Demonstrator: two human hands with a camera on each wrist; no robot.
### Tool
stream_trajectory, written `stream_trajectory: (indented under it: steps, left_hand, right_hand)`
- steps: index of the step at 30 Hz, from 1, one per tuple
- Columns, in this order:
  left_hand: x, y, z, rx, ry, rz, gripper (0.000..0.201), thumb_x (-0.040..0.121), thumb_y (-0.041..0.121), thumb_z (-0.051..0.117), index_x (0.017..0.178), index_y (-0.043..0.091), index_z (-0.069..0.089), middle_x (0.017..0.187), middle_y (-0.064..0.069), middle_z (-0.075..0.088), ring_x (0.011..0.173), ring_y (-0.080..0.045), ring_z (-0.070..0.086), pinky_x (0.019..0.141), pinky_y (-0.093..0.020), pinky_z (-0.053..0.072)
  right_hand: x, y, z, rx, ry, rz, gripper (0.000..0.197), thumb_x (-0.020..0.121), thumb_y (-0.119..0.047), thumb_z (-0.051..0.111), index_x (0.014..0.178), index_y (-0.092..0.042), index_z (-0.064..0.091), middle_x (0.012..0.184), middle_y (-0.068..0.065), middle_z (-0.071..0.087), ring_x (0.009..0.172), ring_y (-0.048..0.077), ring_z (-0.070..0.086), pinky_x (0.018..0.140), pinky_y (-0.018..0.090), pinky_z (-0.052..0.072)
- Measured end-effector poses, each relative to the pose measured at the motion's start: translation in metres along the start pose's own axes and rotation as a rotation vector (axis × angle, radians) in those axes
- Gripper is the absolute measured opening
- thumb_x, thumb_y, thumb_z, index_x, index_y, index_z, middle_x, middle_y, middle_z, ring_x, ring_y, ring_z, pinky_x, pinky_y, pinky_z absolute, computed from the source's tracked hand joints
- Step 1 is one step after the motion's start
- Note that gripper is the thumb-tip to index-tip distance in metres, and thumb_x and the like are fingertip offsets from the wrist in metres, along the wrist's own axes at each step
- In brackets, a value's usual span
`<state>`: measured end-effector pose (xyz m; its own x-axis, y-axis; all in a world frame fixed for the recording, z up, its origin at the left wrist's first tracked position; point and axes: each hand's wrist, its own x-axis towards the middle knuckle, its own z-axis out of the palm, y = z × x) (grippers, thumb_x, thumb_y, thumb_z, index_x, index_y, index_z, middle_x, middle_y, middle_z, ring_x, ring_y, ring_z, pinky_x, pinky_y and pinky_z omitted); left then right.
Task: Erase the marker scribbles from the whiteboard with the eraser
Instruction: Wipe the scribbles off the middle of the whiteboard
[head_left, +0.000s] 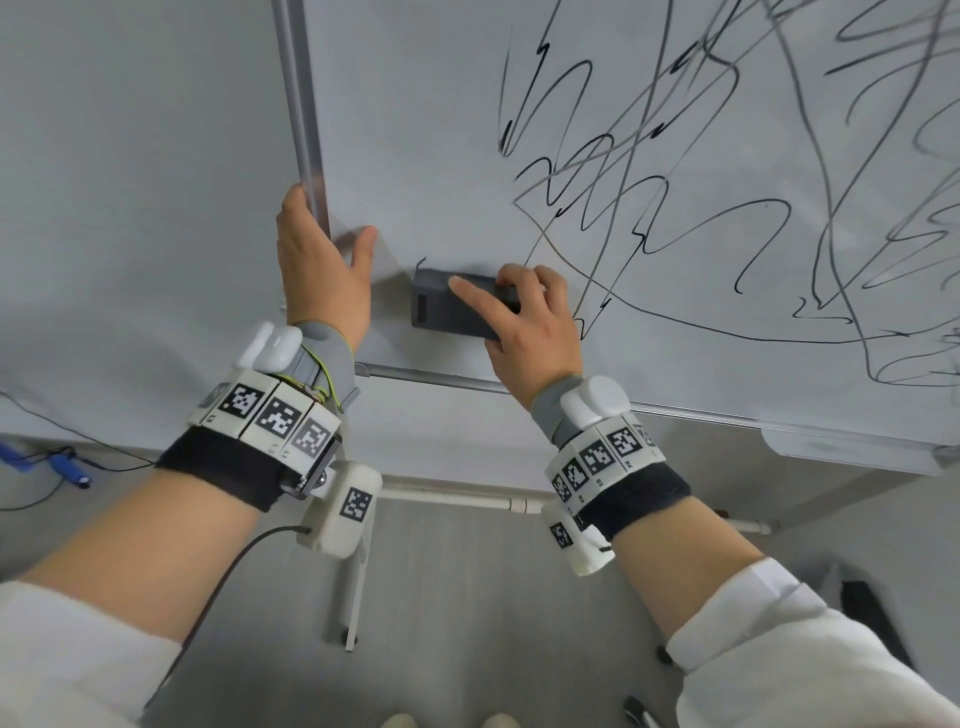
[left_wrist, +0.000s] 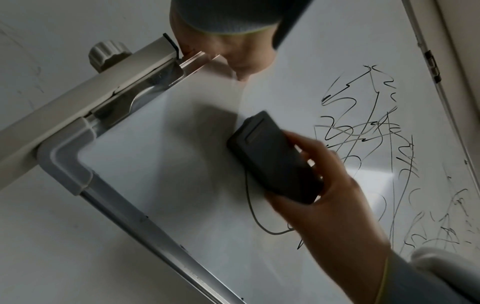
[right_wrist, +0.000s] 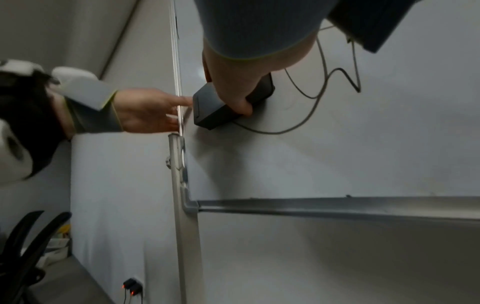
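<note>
A whiteboard (head_left: 415, 130) on a stand fills the upper right, and black marker scribbles (head_left: 649, 182) cover its middle and right. My right hand (head_left: 524, 312) grips a dark grey eraser (head_left: 441, 309) and presses it flat on the board's lower left area, left of the scribbles. My left hand (head_left: 317, 265) grips the board's left frame edge (head_left: 306, 130), thumb on the front face. The left wrist view shows the eraser (left_wrist: 272, 156) in the right hand (left_wrist: 330, 185). In the right wrist view the eraser (right_wrist: 215, 111) sits near the frame, beside the left hand (right_wrist: 150, 111).
A marker tray (head_left: 852, 449) runs along the board's bottom edge at the right. The stand's leg (head_left: 358, 571) and crossbar (head_left: 467, 493) are below. Cables and a blue object (head_left: 67, 465) lie on the floor at the left. A dark chair (right_wrist: 26, 246) stands at the left.
</note>
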<state>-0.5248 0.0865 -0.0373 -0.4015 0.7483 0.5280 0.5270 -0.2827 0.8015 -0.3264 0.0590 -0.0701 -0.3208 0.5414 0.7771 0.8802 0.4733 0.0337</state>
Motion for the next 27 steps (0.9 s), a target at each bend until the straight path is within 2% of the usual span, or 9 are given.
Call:
stream_trajectory:
  steps: [3, 7, 9, 14, 17, 22, 27]
  left_hand:
    - [0.002, 0.000, -0.001, -0.003, -0.008, -0.002, 0.064, 0.088, 0.023, 0.060, 0.136, -0.006, 0.029, 0.135, -0.020, 0.039, 0.126, -0.032, 0.038, 0.107, -0.037, 0.029]
    - [0.001, -0.001, 0.000, -0.006, -0.020, -0.004, 0.063, 0.089, 0.022, 0.059, 0.137, -0.005, 0.028, 0.137, -0.019, 0.038, 0.127, -0.031, 0.037, 0.108, -0.037, 0.029]
    - [0.002, -0.001, 0.000, -0.014, -0.018, -0.004, 0.056, 0.090, 0.020, 0.054, 0.136, -0.004, 0.030, 0.135, -0.018, 0.041, 0.125, -0.031, 0.040, 0.107, -0.037, 0.031]
    - [0.007, -0.001, -0.002, -0.023, -0.018, 0.004, 0.039, 0.094, 0.018, 0.039, 0.127, -0.002, 0.038, 0.121, -0.016, 0.051, 0.107, -0.030, 0.050, 0.094, -0.035, 0.039]
    - [0.007, -0.002, -0.004, -0.013, -0.018, 0.002, 0.039, 0.094, 0.014, 0.039, 0.130, 0.000, 0.036, 0.125, -0.015, 0.049, 0.110, -0.029, 0.049, 0.097, -0.035, 0.038]
    - [0.007, 0.000, -0.003, -0.009, -0.027, -0.021, 0.041, 0.095, 0.014, 0.040, 0.133, 0.001, 0.034, 0.130, -0.015, 0.046, 0.116, -0.029, 0.047, 0.100, -0.035, 0.037]
    - [0.007, 0.000, -0.003, -0.008, -0.028, -0.004, 0.041, 0.093, 0.014, 0.039, 0.131, -0.003, 0.036, 0.126, -0.018, 0.047, 0.114, -0.030, 0.046, 0.099, -0.034, 0.035]
  right_hand:
    - [-0.001, 0.000, 0.000, 0.016, -0.020, -0.019, 0.069, 0.064, 0.012, 0.058, 0.121, -0.028, 0.063, 0.111, 0.002, 0.038, 0.100, 0.029, 0.035, 0.063, 0.038, 0.050]
    - [0.026, -0.003, -0.007, 0.013, 0.068, -0.037, 0.065, 0.067, 0.009, 0.063, 0.120, -0.027, 0.064, 0.111, 0.002, 0.037, 0.101, 0.030, 0.035, 0.073, 0.036, 0.046]
    - [0.029, -0.005, -0.006, 0.010, 0.076, -0.042, 0.064, 0.067, 0.009, 0.062, 0.120, -0.027, 0.064, 0.111, 0.002, 0.037, 0.101, 0.030, 0.034, 0.074, 0.035, 0.045]
    - [0.000, -0.007, 0.008, 0.029, -0.063, -0.080, 0.070, 0.064, 0.016, 0.056, 0.121, -0.026, 0.064, 0.110, 0.003, 0.036, 0.099, 0.030, 0.035, 0.065, 0.041, 0.051]
    - [0.010, -0.010, 0.005, 0.044, -0.059, -0.096, 0.071, 0.063, 0.017, 0.057, 0.120, -0.026, 0.064, 0.110, 0.003, 0.036, 0.100, 0.030, 0.035, 0.061, 0.040, 0.051]
    - [0.035, -0.016, 0.000, 0.054, 0.037, -0.064, 0.065, 0.069, 0.012, 0.053, 0.120, -0.028, 0.065, 0.111, 0.002, 0.036, 0.101, 0.030, 0.034, 0.059, 0.035, 0.045]
    - [0.010, -0.014, 0.009, 0.042, -0.052, -0.104, 0.071, 0.064, 0.015, 0.060, 0.121, -0.026, 0.064, 0.110, 0.002, 0.037, 0.099, 0.029, 0.036, 0.060, 0.036, 0.050]
